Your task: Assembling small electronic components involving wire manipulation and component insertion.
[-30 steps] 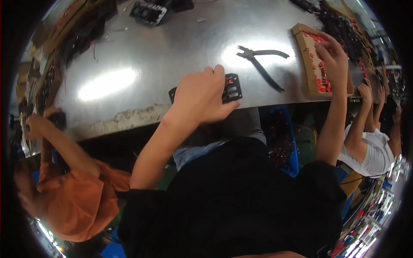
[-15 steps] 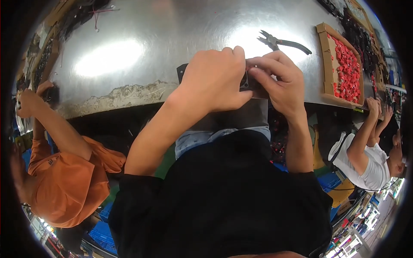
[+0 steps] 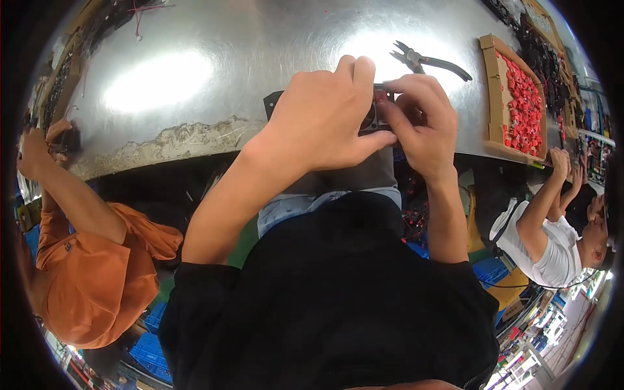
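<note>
My left hand [image 3: 322, 120] lies over a black plate-like part [image 3: 271, 103] near the table's front edge, fingers wrapped over it. Most of that part is hidden under the hand; one corner sticks out at the left, and a piece with holes shows between my hands. At its right end my right hand [image 3: 426, 123] is closed, thumb and fingers pinching a small red piece [image 3: 381, 95] against the black part. Whether the red piece is seated cannot be made out. Beyond my right hand lie dark-handled cutting pliers [image 3: 429, 62], jaws apart, touched by neither hand.
A cardboard tray [image 3: 493, 97] full of small red pieces [image 3: 522, 97] stands at the right. The metal table [image 3: 240, 65] has a worn front edge. Co-workers in orange [image 3: 97, 273] and white [image 3: 549, 250] sit at either side. Thin wires [image 3: 138, 19] lie far left.
My fingers have shifted slightly, and the red piece and the holed end of the black part show more between my hands. The whole view has moved a little.
</note>
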A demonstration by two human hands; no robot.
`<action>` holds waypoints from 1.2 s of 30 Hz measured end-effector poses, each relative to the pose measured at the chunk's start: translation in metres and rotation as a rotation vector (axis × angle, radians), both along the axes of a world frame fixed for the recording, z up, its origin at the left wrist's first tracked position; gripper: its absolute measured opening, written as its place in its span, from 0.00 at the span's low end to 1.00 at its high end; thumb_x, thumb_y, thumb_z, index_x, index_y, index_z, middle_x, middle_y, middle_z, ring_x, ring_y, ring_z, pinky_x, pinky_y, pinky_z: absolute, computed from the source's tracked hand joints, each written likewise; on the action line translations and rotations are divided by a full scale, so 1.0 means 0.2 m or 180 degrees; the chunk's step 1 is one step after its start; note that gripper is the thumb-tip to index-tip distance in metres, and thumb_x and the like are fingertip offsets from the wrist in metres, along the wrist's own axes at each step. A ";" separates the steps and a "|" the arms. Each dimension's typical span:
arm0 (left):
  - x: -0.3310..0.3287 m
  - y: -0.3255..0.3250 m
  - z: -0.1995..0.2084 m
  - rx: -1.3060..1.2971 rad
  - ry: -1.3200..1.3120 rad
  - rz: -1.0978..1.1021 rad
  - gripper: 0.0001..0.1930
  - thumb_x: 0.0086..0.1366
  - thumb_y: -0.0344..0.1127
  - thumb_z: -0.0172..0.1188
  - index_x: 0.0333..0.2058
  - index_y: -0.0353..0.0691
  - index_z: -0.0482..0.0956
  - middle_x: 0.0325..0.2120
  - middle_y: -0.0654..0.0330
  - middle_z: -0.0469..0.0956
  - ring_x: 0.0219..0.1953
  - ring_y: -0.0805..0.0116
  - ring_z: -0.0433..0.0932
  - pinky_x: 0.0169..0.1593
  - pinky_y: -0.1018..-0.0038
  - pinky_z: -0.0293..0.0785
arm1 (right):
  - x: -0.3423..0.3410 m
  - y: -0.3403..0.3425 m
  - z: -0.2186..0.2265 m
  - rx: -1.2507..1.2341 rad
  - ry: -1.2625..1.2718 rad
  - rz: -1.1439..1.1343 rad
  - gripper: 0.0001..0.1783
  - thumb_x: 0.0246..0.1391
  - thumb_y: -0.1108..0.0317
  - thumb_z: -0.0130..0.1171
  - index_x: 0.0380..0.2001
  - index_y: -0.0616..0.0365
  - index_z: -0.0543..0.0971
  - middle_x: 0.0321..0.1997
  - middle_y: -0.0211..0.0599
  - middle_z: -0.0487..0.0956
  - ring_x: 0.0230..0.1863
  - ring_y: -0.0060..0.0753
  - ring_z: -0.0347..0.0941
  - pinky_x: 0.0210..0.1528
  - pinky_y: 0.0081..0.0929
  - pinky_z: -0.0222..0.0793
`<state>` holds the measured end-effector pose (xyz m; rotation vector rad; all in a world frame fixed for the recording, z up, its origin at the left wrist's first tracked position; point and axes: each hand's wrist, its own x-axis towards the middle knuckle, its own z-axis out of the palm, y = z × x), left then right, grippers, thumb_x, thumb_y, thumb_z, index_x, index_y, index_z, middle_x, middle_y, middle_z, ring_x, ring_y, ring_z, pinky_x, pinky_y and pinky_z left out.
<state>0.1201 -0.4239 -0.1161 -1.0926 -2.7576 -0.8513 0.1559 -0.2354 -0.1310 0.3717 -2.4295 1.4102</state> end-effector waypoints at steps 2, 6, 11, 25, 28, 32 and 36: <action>0.00 0.00 -0.01 0.0021 -0.0011 -0.0002 0.34 0.53 0.56 0.71 0.41 0.30 0.67 0.28 0.49 0.75 0.28 0.47 0.80 0.31 0.60 0.75 | 0.00 0.01 0.00 0.0110 0.0019 0.0046 0.13 0.51 0.79 0.69 0.41 0.61 0.85 0.38 0.31 0.77 0.31 0.15 0.73 0.30 0.16 0.67; -0.01 -0.02 0.01 0.0024 -0.0023 -0.0049 0.34 0.52 0.54 0.72 0.41 0.30 0.67 0.30 0.47 0.75 0.30 0.45 0.80 0.32 0.58 0.75 | -0.01 0.05 0.05 0.0432 -0.0505 0.0045 0.14 0.49 0.79 0.70 0.41 0.59 0.85 0.42 0.31 0.75 0.28 0.14 0.70 0.30 0.16 0.66; -0.03 -0.01 0.05 -0.0254 -0.0438 -0.0022 0.32 0.50 0.50 0.72 0.40 0.29 0.67 0.31 0.44 0.75 0.33 0.43 0.79 0.35 0.57 0.75 | 0.03 0.02 -0.01 0.0286 -0.0074 -0.0059 0.13 0.50 0.81 0.66 0.41 0.59 0.84 0.43 0.32 0.74 0.28 0.15 0.70 0.30 0.16 0.66; -0.04 -0.01 0.06 -0.0372 -0.0374 0.0065 0.31 0.49 0.47 0.71 0.38 0.28 0.65 0.29 0.41 0.78 0.32 0.40 0.80 0.37 0.54 0.76 | 0.15 0.20 0.25 -0.0904 -0.2181 -0.0853 0.17 0.69 0.57 0.51 0.39 0.63 0.75 0.31 0.36 0.78 0.21 0.20 0.73 0.22 0.19 0.70; -0.04 0.00 0.06 -0.0537 -0.0422 -0.0041 0.31 0.49 0.48 0.72 0.38 0.28 0.65 0.27 0.42 0.78 0.32 0.40 0.80 0.37 0.55 0.76 | 0.08 0.20 0.29 -0.0230 -0.2384 -0.1320 0.27 0.68 0.47 0.51 0.40 0.66 0.73 0.29 0.41 0.79 0.20 0.25 0.74 0.22 0.21 0.73; -0.06 0.00 0.05 -0.0584 -0.0303 -0.0083 0.27 0.48 0.45 0.68 0.36 0.28 0.69 0.24 0.44 0.80 0.30 0.45 0.83 0.34 0.59 0.79 | -0.17 0.24 0.35 0.1389 -0.2768 -0.1424 0.40 0.63 0.36 0.52 0.51 0.71 0.70 0.26 0.49 0.80 0.22 0.30 0.79 0.24 0.24 0.75; -0.08 0.00 0.06 -0.0618 -0.0310 -0.0152 0.26 0.48 0.45 0.66 0.35 0.27 0.69 0.23 0.44 0.80 0.30 0.44 0.83 0.35 0.58 0.79 | -0.50 0.19 0.44 0.2642 -0.3314 -0.0831 0.44 0.61 0.39 0.48 0.57 0.79 0.66 0.33 0.53 0.78 0.27 0.37 0.79 0.32 0.33 0.77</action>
